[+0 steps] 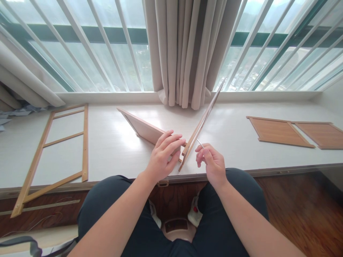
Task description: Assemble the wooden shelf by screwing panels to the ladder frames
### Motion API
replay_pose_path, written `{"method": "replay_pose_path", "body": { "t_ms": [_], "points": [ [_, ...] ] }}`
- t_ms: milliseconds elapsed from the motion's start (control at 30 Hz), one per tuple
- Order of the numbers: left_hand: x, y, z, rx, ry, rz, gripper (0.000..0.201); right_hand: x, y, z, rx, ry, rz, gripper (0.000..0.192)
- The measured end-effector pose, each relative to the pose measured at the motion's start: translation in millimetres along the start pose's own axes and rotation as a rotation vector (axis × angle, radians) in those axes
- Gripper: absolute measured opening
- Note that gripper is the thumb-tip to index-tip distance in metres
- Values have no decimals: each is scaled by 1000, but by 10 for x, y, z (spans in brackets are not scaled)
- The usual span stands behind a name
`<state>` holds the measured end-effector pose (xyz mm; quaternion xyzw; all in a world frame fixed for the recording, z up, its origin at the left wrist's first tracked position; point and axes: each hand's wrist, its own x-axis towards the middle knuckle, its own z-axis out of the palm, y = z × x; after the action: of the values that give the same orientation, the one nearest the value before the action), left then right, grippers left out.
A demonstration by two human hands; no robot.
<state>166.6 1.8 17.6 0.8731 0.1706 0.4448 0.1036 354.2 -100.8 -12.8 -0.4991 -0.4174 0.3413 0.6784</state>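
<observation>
Here's the left hand [164, 154], fingers over the near end of a board [146, 128] running toward ten o'clock; whether it grips, I can't tell. The right hand [212, 162] pinches a metal rod [200, 143], tip right by a second board [202, 124] slanting toward one! Wooden frame [85, 142] at nine, brown panels [278, 132] at three.

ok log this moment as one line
left hand: on tilted panel | right hand: holding thin metal tool, tip near slanted board | wooden frame: far left | flat panels: far right
</observation>
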Motion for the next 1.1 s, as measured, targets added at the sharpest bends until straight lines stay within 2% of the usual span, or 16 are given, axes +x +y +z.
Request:
{"method": "replay_pose_path", "body": {
  "t_ms": [167,433,700,933,1100],
  "points": [
    [15,7,-8,51,28,24,37,30,11,42,-36,-7,55,48],
    [-11,-8,-35,73,60,-25,35,49,69,18,-80,14,40,49],
    [-37,-29,-77,66,208,-54,30,85,99,-35,-75,59,110,45],
    [-86,-58,-106,-24,244,-157,20,98,136,-65,-76,72,138,48],
    [-94,-288,-245,-18,363,-355,17,101,222,-98,-82,84,156,48]
  ]
}}
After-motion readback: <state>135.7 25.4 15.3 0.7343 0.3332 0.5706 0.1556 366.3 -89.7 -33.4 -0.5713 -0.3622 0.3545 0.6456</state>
